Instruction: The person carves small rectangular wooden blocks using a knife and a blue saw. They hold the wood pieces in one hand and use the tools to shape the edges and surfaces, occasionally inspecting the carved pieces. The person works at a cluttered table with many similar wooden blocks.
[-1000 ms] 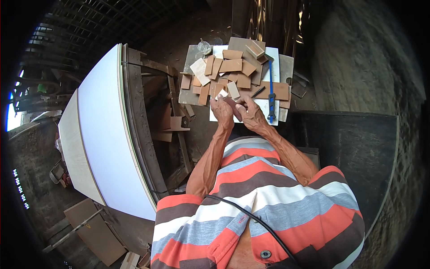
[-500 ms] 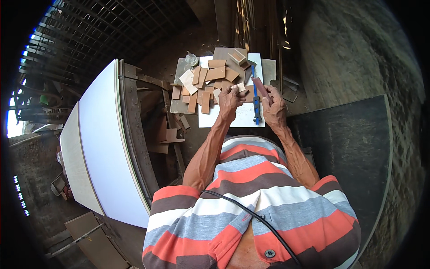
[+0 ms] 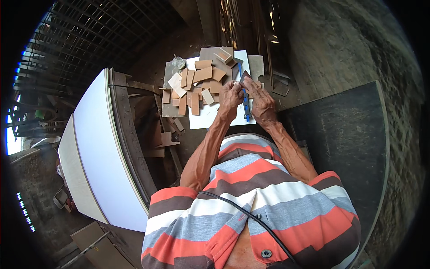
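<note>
Both my hands meet above the right part of a white board [image 3: 201,122]. My left hand [image 3: 230,98] is closed, pinching a small pale wooden piece [image 3: 237,83] that is mostly covered by the fingers. In my right hand [image 3: 263,104] is a dark reddish-brown strip [image 3: 245,76], its far end against or very near the pale piece. Beneath the hands lies a long, narrow blue and black hand tool [image 3: 246,106], partly hidden. Left of them, several small brown wooden blocks [image 3: 203,74] are heaped together, with a pale block [image 3: 208,97] closest to my left hand.
A clear glass jar [image 3: 178,62] stands at the worktop's far left. Small wood pieces are joined into an open frame [image 3: 224,55] at the far edge. A large white panel [image 3: 96,139] stands to my left, a dark board [image 3: 336,134] to my right. A black cable [image 3: 242,206] crosses my shirt.
My right hand has moved in toward the left, bringing the dark strip up to the pale piece. The whole view has shifted slightly, so the worktop sits further left.
</note>
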The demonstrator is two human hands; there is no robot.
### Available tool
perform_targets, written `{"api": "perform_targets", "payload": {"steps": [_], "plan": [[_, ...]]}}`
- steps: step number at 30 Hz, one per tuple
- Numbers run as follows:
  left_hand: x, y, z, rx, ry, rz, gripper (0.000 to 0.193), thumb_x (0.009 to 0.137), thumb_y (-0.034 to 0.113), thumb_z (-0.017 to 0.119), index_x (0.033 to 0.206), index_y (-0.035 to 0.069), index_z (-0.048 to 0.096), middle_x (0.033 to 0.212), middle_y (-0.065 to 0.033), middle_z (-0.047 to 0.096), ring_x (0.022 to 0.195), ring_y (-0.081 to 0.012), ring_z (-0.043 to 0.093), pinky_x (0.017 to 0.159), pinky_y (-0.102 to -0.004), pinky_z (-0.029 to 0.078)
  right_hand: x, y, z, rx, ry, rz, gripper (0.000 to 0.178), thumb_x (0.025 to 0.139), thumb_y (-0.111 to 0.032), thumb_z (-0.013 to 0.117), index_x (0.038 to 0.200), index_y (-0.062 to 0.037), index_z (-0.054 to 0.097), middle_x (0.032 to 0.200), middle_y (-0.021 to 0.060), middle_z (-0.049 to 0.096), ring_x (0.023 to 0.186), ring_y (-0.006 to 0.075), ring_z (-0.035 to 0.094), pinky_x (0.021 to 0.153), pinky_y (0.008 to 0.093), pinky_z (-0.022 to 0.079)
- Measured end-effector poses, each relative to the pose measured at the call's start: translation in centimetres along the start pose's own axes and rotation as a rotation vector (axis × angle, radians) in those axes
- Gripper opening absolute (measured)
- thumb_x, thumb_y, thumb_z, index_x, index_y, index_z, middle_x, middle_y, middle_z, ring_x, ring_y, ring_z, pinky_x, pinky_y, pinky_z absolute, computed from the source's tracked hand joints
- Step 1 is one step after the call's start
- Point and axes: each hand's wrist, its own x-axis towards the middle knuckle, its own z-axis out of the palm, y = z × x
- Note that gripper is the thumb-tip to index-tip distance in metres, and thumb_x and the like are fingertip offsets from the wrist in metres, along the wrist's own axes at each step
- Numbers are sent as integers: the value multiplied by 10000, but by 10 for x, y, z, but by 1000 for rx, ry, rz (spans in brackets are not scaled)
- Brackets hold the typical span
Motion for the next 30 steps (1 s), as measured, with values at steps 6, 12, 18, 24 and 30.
{"api": "perform_targets", "payload": {"steps": [6, 12, 18, 24, 30], "plan": [[-7, -7, -7, -131, 22, -17, 177, 984, 83, 494, 828, 129, 424, 676, 44, 365, 523, -40, 335, 427, -203, 253, 2, 1, -5, 137, -2, 184, 587, 765, 79, 461, 1336, -40, 525, 1365, 155, 543, 1186, 329, 574, 995, 389, 464], [-1, -1, -3, -105, 69, 12, 162, 985, 86, 490, 833, 112, 440, 653, 56, 375, 489, -43, 311, 415, -202, 248, 13, -23, 8, 177, -121, 104, 635, 752, 97, 431, 1374, -20, 481, 1405, 183, 495, 1238, 354, 527, 1026, 381, 438], [-10, -9, -3, 63, 18, 87, 173, 978, 133, 524, 825, 124, 443, 624, 73, 372, 501, -30, 322, 424, -207, 249, 22, -20, 18, 204, -202, 294, 606, 780, 63, 444, 1383, 7, 454, 1411, 236, 463, 1268, 372, 490, 1039, 379, 424], [-3, 1, -11, 34, 193, 113, 155, 987, 158, 521, 848, 91, 507, 635, 62, 406, 506, -38, 342, 452, -213, 272, 20, -43, 16, 340, -224, 322, 556, 825, 19, 447, 1381, 20, 450, 1400, 257, 463, 1254, 376, 502, 1036, 371, 430], [-2, 7, -12, -43, 232, 166, 146, 995, 171, 521, 875, 89, 511, 649, 58, 426, 520, -43, 360, 461, -203, 295, 15, -45, 6, 206, -243, 86, 580, 802, 69, 391, 1376, 21, 457, 1367, 262, 493, 1251, 369, 510, 1053, 366, 414]]}}
